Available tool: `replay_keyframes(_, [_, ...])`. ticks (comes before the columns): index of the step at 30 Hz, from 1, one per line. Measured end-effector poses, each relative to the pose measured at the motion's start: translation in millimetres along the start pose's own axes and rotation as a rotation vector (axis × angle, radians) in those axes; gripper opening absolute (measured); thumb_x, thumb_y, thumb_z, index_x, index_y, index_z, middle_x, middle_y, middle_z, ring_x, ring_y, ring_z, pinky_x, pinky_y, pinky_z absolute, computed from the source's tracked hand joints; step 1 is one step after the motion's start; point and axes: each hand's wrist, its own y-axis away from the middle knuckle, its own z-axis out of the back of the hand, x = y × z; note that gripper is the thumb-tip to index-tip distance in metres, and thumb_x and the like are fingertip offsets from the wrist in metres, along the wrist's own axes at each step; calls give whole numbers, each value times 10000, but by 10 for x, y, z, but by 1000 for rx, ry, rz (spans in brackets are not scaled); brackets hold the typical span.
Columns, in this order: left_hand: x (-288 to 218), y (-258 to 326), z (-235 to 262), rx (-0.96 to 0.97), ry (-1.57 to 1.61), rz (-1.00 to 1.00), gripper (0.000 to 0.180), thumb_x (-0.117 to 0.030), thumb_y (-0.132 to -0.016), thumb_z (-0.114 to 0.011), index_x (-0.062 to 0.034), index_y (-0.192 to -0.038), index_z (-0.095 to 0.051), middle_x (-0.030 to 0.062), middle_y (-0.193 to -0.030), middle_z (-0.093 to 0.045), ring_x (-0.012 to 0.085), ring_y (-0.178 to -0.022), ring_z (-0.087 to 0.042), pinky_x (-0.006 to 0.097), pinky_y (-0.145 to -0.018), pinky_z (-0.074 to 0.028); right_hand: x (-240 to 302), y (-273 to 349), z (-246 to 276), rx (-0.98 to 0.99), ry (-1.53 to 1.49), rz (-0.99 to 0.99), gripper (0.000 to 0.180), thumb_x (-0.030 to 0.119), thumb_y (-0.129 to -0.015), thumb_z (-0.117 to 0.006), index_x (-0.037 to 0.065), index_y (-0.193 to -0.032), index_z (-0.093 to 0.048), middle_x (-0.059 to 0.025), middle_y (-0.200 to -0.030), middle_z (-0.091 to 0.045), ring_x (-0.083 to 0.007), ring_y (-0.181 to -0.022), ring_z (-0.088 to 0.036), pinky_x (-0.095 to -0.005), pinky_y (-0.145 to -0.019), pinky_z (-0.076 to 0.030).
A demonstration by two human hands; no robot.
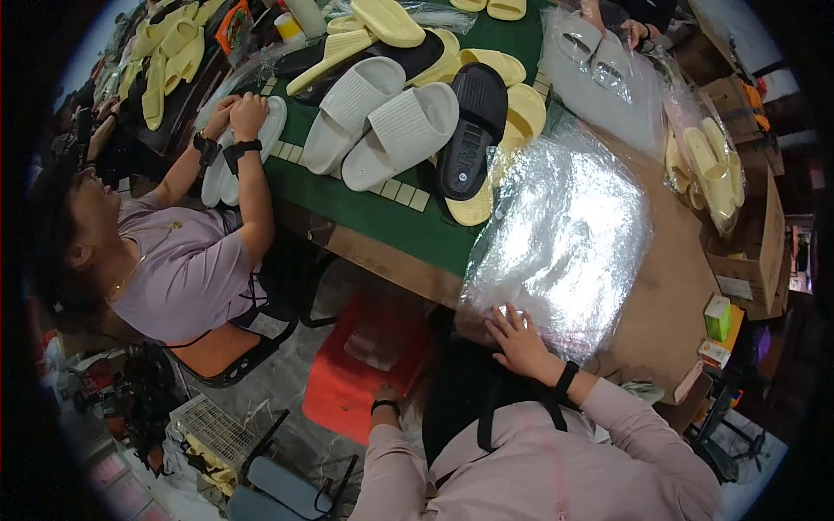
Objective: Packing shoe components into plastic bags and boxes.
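Note:
My right hand [522,344] lies with fingers spread on the near edge of a stack of shiny clear plastic bags [565,234] on the table. My left hand [387,397] hangs low beside a red plastic stool [334,386]; its fingers are dark and partly hidden, so their grip does not show. Beyond the bags sit a pair of light grey slide sandals [401,139], a black slide [473,130] and several pale yellow slides [525,113], partly heaped on one another.
At the left a seated person [187,260] handles pale slides [271,130]. Across the table another person's hands reach over grey slides [599,61] on clear bags. Bagged yellow slides [717,165], a cardboard box [747,243] and a green box [718,318] stand at the right.

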Motion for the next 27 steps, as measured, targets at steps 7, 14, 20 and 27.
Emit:
replay_keyframes(7, [189, 366, -274, 170, 286, 41, 541, -415, -808, -540, -64, -1219, -515, 156, -1255, -500, 311, -1175, -459, 415, -952, -380, -31, 0, -2, -9, 40, -2, 706, 349, -743, -647, 86, -1330, -356, -151, -1432, -207, -380, -1306, -206, -568, -990, -264])
replay_keyframes(14, [113, 489, -351, -221, 536, -98, 290, -172, -807, -442, -18, -1002, -591, 228, -1027, -599, 380, -1009, -555, 448, -827, -444, 50, -17, -136, -15, 123, -17, 739, 329, -728, -662, 101, -1347, -327, -156, -1439, -199, -387, -1310, -201, -564, -996, -248])
replay_keyframes(20, [439, 597, -584, -220, 692, 26, 340, -154, -775, -482, -56, -1082, -591, 217, -1128, -556, 340, -1065, -533, 414, -899, -426, 65, -22, -211, -13, 68, -67, 760, 260, -713, -673, 146, -1363, -297, -153, -1419, -249, -404, -1301, -209, -568, -1007, -221])
replay_keyframes(27, [1109, 743, -1160, -425, 1006, 22, 310, -149, -774, -488, -43, -1041, -604, 230, -1087, -571, 358, -1029, -553, 443, -871, -437, 411, 21, -153, -270, 105, -392, 500, 194, -722, -640, 103, -1181, -462, -117, -1256, -435, -332, -1218, -342, -559, -1029, -177])
